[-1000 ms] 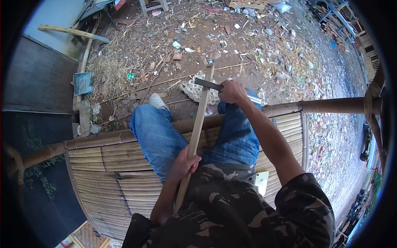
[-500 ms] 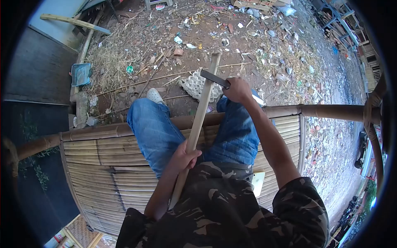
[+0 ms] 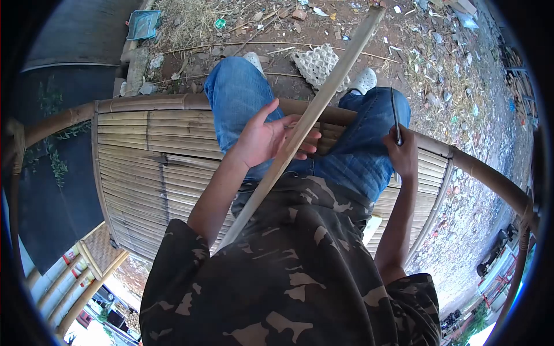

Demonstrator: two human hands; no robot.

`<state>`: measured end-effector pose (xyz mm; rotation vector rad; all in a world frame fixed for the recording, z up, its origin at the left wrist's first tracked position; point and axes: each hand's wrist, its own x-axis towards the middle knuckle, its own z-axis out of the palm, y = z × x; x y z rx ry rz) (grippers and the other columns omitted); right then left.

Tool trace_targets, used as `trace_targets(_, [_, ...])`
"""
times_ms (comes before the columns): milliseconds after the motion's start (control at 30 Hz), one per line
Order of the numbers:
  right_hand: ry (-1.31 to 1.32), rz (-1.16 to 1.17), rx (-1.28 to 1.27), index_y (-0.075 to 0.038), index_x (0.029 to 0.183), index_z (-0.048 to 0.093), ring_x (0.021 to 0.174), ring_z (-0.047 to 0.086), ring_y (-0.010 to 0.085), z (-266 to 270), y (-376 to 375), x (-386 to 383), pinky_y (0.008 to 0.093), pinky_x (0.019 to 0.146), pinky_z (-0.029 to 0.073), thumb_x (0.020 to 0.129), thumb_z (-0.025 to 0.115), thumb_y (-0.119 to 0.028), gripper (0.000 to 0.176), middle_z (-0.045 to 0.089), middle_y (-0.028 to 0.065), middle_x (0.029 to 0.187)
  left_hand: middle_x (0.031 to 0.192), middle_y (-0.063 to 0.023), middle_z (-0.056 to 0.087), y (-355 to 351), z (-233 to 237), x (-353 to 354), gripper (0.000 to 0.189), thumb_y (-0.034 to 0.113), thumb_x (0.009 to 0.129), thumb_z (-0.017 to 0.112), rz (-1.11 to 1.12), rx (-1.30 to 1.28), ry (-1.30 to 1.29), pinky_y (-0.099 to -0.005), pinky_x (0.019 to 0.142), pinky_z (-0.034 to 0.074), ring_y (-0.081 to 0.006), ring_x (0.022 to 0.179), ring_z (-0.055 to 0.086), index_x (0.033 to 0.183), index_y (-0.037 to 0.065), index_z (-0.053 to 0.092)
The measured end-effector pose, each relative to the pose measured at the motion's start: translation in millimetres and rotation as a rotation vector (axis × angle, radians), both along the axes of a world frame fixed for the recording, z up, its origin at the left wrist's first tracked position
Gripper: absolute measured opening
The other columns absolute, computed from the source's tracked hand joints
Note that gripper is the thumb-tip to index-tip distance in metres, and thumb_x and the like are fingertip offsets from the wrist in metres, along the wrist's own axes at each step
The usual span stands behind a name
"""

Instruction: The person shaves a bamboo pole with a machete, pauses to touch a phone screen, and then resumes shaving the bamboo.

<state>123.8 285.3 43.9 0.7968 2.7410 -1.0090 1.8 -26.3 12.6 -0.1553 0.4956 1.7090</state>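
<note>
A long pale bamboo strip slants from my lap up to the right, past my knees. My left hand is open beside and under the strip, thumb up and fingers stretched out, the strip crossing in front of the fingertips. Its lower end reaches my shirt near the left forearm. Over my right thigh, my right hand is closed round the handle of a knife. The dark blade points away from me and shows nearly edge-on, apart from the strip.
I sit on a bamboo-slat bench with a round bamboo front rail. A grey egg tray lies on the littered ground between my feet. A blue-green plastic basket stands at the far left, near a dark panel.
My left hand has opened from its grip on the strip. My right hand has drawn the knife away from the strip, to the right and back. The strip now leans further right.
</note>
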Motion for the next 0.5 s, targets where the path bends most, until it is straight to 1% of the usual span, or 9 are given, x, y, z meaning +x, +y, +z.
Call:
trace_targets(33, [0.011,-0.001,-0.051,0.001,0.087,0.06,0.061,0.053,0.0204,3.3,-3.8,4.2,0.0368,0.06,0.043,0.078,0.066,-0.022,0.026,0.054,0.013,0.064,0.132,-0.0249,0.051,-1.4,-1.3,0.3,0.082,0.071,0.091,0.026,0.002,-0.005,-0.001,-0.0498,0.099,0.042,-0.0365,0.117,0.054,0.14,0.005,0.039])
trace_targets(100, [-0.001,-0.01,-0.065,0.001,0.086,0.059,0.061,0.053,0.0205,10.9,-11.8,10.9,0.037,0.06,0.042,0.078,0.066,-0.022,0.026,0.054,0.0128,0.064,0.144,-0.0228,0.041,-3.5,-5.0,1.0,0.085,0.07,0.092,0.027,0.123,0.112,-0.138,-0.053,0.107,0.034,-0.0373,0.132,0.041,0.146,0.005,0.032])
trace_targets(233, [-0.04,0.011,-0.125,0.0,0.09,0.057,0.06,0.052,0.0209,17.6,-21.0,15.0,0.0379,0.059,0.042,0.079,0.067,-0.019,0.025,0.053,0.0117,0.065,0.149,-0.0198,0.035,-6.9,-3.2,-5.3,0.076,0.063,0.096,0.028,0.286,0.177,-0.195,-0.0502,0.11,0.032,-0.035,0.137,0.034,0.143,0.004,0.036])
trace_targets(300, [-0.045,-0.013,-0.139,-0.001,0.094,0.056,0.06,0.052,0.0207,21.1,-27.8,15.1,0.0375,0.059,0.042,0.079,0.068,-0.018,0.026,0.053,0.0111,0.065,0.136,-0.0169,0.051,-2.3,0.5,-7.0,0.057,0.048,0.099,0.041,0.508,-0.198,0.108,-0.0429,0.101,0.042,-0.0282,0.126,0.049,0.137,0.005,0.045])
trace_targets(333, [-0.056,-0.035,-0.154,-0.001,0.097,0.055,0.06,0.052,0.0205,23.7,-30.9,16.9,0.0371,0.059,0.042,0.078,0.068,-0.016,0.028,0.053,0.0105,0.066,0.136,-0.0169,0.051,-5.3,0.8,-7.6,0.057,0.048,0.099,0.041,0.498,-0.19,0.104,-0.0429,0.101,0.042,-0.0282,0.126,0.049,0.137,0.005,0.045])
trace_targets(400, [-0.041,-0.047,-0.187,-0.002,0.099,0.054,0.061,0.052,0.02,27.1,-35.1,19.6,0.0367,0.06,0.042,0.078,0.069,-0.016,0.03,0.054,0.0103,0.067,0.104,-0.0096,0.066,-21.9,2.3,-12.4,0.038,0.035,0.099,0.052,0.413,-0.789,0.624,-0.0362,0.083,0.051,-0.0199,0.104,0.06,0.121,0.004,0.058])
trace_targets(433, [-0.027,-0.046,-0.231,-0.002,0.101,0.054,0.062,0.052,0.0196,27.6,-37.3,20.9,0.0362,0.06,0.043,0.078,0.07,-0.016,0.031,0.055,0.0101,0.069,0.104,-0.0096,0.066,-24.2,9.8,-12.4,0.038,0.035,0.099,0.052,0.407,-0.779,0.623,-0.0362,0.083,0.051,-0.0199,0.104,0.06,0.121,0.004,0.058])
trace_targets(467, [-0.014,-0.044,-0.276,-0.002,0.104,0.054,0.062,0.053,0.0192,27.4,-38.5,22.9,0.0358,0.061,0.043,0.078,0.07,-0.016,0.034,0.055,0.0099,0.07,0.093,-0.0079,0.065,-27.3,19.4,-10.9,0.037,0.035,0.096,0.057,0.348,-0.912,0.768,-0.0342,0.075,0.051,-0.0195,0.092,0.061,0.116,0.003,0.06])
trace_targets(500, [0.021,-0.024,-0.332,-0.001,0.114,0.056,0.064,0.055,0.0159,23.5,-39.7,26.4,0.0326,0.059,0.045,0.082,0.069,-0.016,0.037,0.057,0.008,0.072,0.082,-0.0063,0.065,-28.2,28.7,-6.5,0.036,0.034,0.094,0.062,0.286,-1.044,0.914,-0.0321,0.068,0.051,-0.0192,0.079,0.062,0.11,0.003,0.062])
